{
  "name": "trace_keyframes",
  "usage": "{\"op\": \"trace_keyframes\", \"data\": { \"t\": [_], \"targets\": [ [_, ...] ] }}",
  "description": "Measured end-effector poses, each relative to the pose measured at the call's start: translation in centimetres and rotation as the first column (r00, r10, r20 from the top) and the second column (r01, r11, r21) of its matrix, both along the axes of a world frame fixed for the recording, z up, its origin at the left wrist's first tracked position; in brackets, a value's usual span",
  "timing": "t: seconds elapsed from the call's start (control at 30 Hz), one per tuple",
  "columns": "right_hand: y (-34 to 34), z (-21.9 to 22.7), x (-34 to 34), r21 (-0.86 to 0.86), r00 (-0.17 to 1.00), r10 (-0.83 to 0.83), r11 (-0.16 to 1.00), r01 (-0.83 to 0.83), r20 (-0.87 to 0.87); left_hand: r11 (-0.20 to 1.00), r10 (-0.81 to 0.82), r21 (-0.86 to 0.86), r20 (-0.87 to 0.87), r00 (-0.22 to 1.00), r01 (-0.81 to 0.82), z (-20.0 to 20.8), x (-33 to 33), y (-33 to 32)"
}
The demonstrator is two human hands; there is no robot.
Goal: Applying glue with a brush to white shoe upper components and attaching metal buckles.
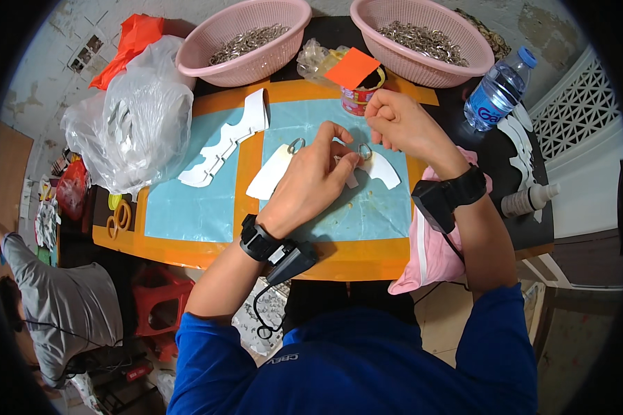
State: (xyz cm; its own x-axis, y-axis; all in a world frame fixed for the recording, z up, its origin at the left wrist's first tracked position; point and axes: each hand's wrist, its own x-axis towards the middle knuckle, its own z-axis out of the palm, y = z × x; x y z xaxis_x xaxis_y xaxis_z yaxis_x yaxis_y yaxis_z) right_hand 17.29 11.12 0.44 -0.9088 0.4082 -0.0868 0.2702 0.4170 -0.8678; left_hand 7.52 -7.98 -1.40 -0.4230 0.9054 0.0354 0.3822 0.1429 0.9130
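A white curved cut piece (273,176) lies on the light-blue table covering, its right end showing beyond my left hand (311,173). That hand bends its fingers over the middle of the piece, thumb and fingers closing on it; its underside is hidden. One metal ring (296,145) sits at the piece's upper left edge, and another metal ring (365,151) is just right of my left thumb. My right hand (400,121) is raised above the far side of the table, fingers closed in a pinch. Whatever it holds, if anything, is hidden.
Two pink baskets (301,28) of metal rings stand at the back, with a tin (356,102) under an orange card (354,68). Another white piece (221,149) and a plastic bag (145,114) lie left. At right are a water bottle (495,97) and pink cloth (429,256).
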Motion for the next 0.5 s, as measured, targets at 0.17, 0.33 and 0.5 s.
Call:
{"op": "trace_keyframes", "data": {
  "t": [0.17, 0.33, 0.5],
  "targets": [
    [-0.03, -0.36, -0.05, 0.048, 0.999, 0.015, 0.999, -0.012, -0.053, 0.997, 0.022, 0.063, 0.143, 0.989, -0.032, 0.23, 0.17, -0.07],
    [0.14, -0.59, 0.05, 0.07, 0.997, 0.079, 0.995, -0.078, -0.012, 0.999, -0.011, 0.049, 0.207, 0.978, 0.001, 0.18, 0.07, 0.08],
    [-0.34, 0.06, 0.19, -0.006, 0.993, 0.113, 0.994, -0.114, -0.011, 1.0, 0.009, 0.008, 0.194, 0.981, -0.011, 0.44, 0.11, 0.09]
  ]
}}
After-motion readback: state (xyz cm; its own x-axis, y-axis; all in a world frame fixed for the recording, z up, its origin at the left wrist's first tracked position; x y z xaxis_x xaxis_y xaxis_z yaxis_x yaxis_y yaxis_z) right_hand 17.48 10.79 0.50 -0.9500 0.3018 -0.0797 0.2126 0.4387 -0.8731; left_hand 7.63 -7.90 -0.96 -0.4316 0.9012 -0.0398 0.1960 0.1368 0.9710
